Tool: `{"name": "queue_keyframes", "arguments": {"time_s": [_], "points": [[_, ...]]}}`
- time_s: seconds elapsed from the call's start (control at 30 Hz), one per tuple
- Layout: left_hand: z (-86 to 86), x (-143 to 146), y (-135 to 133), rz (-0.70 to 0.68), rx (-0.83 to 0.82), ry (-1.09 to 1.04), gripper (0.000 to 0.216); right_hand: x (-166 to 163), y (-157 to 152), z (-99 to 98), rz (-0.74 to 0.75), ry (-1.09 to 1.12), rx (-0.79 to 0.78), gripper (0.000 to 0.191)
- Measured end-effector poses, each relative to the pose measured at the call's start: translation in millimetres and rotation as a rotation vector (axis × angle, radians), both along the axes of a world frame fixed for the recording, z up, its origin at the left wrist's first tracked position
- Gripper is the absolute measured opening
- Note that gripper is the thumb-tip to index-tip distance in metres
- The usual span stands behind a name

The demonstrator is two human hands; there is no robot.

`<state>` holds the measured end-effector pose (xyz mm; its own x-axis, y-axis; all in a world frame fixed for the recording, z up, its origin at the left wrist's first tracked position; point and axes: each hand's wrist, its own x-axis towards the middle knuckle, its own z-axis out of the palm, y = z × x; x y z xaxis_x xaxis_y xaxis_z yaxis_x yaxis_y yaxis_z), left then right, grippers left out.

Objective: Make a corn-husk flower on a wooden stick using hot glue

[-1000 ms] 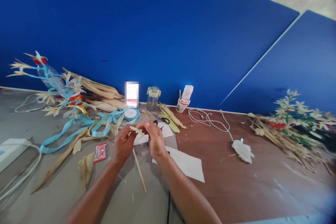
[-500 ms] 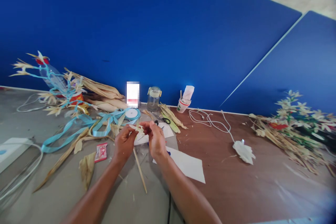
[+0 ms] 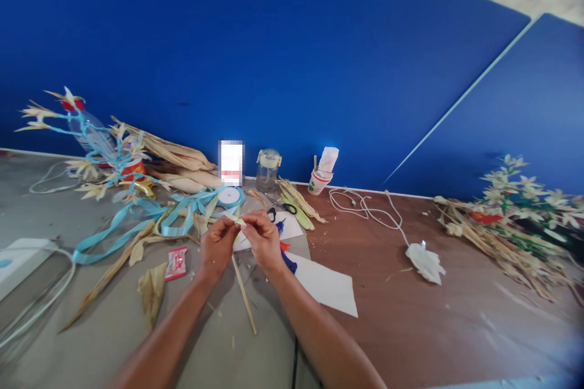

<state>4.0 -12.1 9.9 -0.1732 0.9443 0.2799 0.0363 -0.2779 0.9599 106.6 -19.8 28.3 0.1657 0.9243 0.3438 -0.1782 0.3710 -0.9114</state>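
Between my two hands, fingertips pinch a small pale strip (image 3: pixel 239 222) that looks like corn husk. My left hand (image 3: pixel 217 248) is closed on its left side; my right hand (image 3: pixel 263 243) is closed on it from the right, the fingertips almost meeting. Exactly how the piece is folded is hidden by the fingers. Below the hands a thin wooden stick (image 3: pixel 244 295) lies on the grey table. Partly behind my right wrist is a blue glue gun (image 3: pixel 289 260), mostly covered. Black-handled scissors (image 3: pixel 288 208) lie just beyond the hands.
Light-blue ribbon (image 3: pixel 177 223), dried husks (image 3: pixel 171 152) and a blue-stemmed husk-flower arrangement (image 3: pixel 121 161) crowd the left. A lidded jar (image 3: pixel 267 171) and paper cup (image 3: pixel 319 182) stand by the blue partition. White paper (image 3: pixel 331 285), a cable (image 3: pixel 365 209) and more flowers (image 3: pixel 524 191) lie right.
My right hand has moved in toward the left, its fingers now pinching the pale piece beside my left fingertips. More of the blue glue gun shows behind my right wrist.
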Motion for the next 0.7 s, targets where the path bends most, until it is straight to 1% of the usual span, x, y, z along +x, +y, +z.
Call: {"name": "queue_keyframes", "arguments": {"time_s": [0.17, 0.3, 0.43, 0.6, 0.7], "points": [[0.0, 1, 1, -0.031, 0.023, -0.032, 0.011, -1, 1, -5.7, -0.035, -0.039, 0.018, 0.006], [0.4, 2, -2, -0.039, -0.010, 0.008, 0.012, -2, 0, -8.1, -0.050, -0.053, -0.020, 0.011], [-0.4, 2, -3, -0.045, 0.005, 0.032, 0.011, -4, -1, -10.2, -0.068, -0.064, -0.040, 0.012], [2.9, 3, -4, -0.040, 0.049, 0.071, 0.012, -5, 0, -12.5, -0.083, -0.053, -0.026, 0.010], [4.5, 3, -4, -0.033, 0.053, 0.080, 0.012, -6, 1, -12.3, -0.081, -0.011, -0.023, 0.009]]}}
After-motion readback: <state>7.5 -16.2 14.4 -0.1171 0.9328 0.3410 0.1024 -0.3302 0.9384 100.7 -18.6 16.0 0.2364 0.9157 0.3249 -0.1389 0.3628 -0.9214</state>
